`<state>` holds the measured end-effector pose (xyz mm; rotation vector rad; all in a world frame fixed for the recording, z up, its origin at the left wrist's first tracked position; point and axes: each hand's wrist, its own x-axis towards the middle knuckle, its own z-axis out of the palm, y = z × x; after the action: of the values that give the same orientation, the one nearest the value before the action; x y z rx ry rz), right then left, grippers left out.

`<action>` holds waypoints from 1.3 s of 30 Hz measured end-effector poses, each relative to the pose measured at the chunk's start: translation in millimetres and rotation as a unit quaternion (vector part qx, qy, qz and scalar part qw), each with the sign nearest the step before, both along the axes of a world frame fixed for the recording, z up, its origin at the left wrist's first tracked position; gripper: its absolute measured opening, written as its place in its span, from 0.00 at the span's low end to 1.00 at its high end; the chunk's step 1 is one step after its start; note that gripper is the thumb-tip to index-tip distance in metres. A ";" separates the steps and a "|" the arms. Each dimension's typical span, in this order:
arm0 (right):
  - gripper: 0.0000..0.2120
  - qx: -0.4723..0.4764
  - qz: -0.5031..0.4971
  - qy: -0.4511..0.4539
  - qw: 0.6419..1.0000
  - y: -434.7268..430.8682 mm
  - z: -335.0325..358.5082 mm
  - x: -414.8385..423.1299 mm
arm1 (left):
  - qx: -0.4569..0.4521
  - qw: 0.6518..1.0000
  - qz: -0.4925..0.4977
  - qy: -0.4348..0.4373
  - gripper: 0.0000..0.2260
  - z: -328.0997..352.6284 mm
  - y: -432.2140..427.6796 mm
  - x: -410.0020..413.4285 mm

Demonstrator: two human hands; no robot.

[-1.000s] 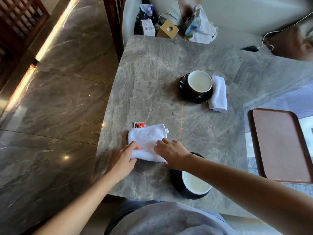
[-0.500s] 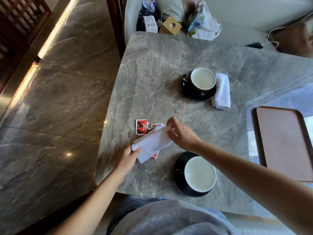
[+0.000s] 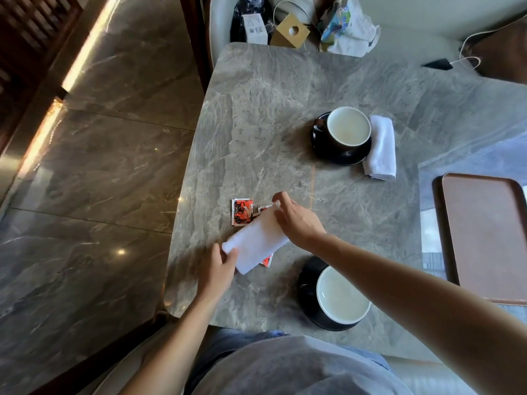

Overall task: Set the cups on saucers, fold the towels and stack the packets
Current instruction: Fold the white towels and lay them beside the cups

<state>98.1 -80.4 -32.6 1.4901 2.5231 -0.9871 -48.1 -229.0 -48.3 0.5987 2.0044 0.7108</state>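
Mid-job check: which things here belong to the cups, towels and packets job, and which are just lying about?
Job:
near cup on its saucer
far cup on its saucer
folded towel, held by left hand and right hand
rolled towel
red packets

Lying about:
brown tray
tissue box
plastic bag

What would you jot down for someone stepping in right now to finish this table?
Left hand and right hand each pinch an end of the folded white towel, lifted over the red packets, which lie loose on the table.
Done: far cup and near cup sit on black saucers; rolled towel lies beside the far one.
Left: set this towel down, stack the packets.
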 end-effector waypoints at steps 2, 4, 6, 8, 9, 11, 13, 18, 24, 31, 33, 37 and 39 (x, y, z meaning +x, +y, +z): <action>0.13 0.009 0.007 -0.004 1.000 0.5 -0.8 -1.5 | 0.038 0.980 -0.065 0.187 0.12 5.0 -5.9 1.7; 0.12 0.013 0.008 -0.007 1.000 1.4 -2.2 -2.6 | 0.114 0.935 -0.140 0.306 0.23 10.2 -8.5 7.0; 0.12 0.016 0.004 -0.008 1.000 1.6 -3.1 -3.5 | 0.167 0.903 -0.237 0.316 0.28 14.5 -6.9 15.2; 0.12 0.012 -0.005 -0.006 1.000 0.0 -3.0 -4.7 | 0.156 0.870 -0.327 0.335 0.27 13.6 -4.8 22.9; 0.13 0.010 -0.012 -0.003 1.000 -0.6 -2.6 -5.1 | 0.133 0.855 -0.359 0.350 0.27 11.4 -3.3 25.0; 0.14 0.016 -0.022 -0.005 1.000 -1.8 -1.1 -5.6 | 0.087 0.832 -0.402 0.372 0.28 4.5 -0.7 25.2; 0.18 0.095 -0.005 -0.034 0.995 -3.9 -0.9 -8.5 | 0.065 0.816 -0.426 0.386 0.28 -2.5 1.7 23.3; 0.22 0.166 0.094 -0.022 0.981 -20.2 -6.4 -35.2 | 0.053 0.823 -0.421 0.378 0.29 -9.1 3.5 25.7; 0.27 0.128 0.172 -0.067 0.974 -8.1 -29.6 -24.4 | 0.035 0.816 -0.429 0.384 0.34 -11.0 2.4 27.9; 0.28 0.118 0.181 -0.032 0.976 16.1 -35.4 -13.5 | 0.008 0.824 -0.426 0.374 0.40 -19.4 -12.7 15.7; 0.27 0.115 0.182 -0.021 0.976 17.4 -37.6 -13.2 | 0.005 0.824 -0.431 0.369 0.41 -22.1 -11.2 15.7; 0.28 0.103 0.173 0.014 0.979 19.2 -40.5 -13.6 | 0.006 0.820 -0.441 0.364 0.45 -25.1 -9.6 16.8; 0.28 0.101 0.169 0.024 0.980 20.0 -42.2 -12.9 | -0.007 0.817 -0.454 0.355 0.45 -24.6 -9.3 16.4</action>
<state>85.1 -60.5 -74.8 1.0279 2.8525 -0.7443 -31.7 -238.2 -72.8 1.8466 1.9827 -0.1691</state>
